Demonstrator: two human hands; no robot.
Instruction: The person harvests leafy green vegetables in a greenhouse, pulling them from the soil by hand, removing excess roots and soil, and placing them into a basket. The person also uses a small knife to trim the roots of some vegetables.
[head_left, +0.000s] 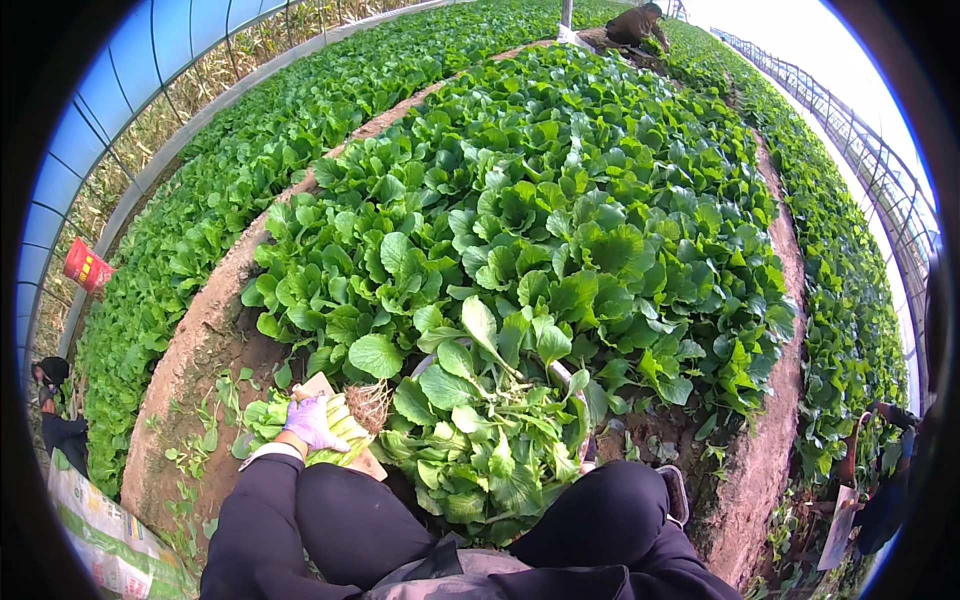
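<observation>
My left hand (315, 424), in a thin purple glove, holds a bunch of leafy greens (337, 429) by the pale stalks, over a light board (365, 463). The bunch's tangled roots (367, 406) point right and its leaves lie to the left. My right hand is not plainly seen; a small pale patch shows beside my right knee, and I cannot tell whether it is part of the hand. A heap of loose green leaves (499, 450) fills a round container (583, 420) between my knees. Tall growing greens (517, 225) stand just beyond it.
Soil paths (202, 322) flank the planted bed. A co-worker (636, 28) crouches at the far end, another person (64, 427) is at the left edge, and a dark-sleeved person (889, 480) is at the right. A printed sack (120, 544) lies lower left; a red bag (87, 266) is beyond it.
</observation>
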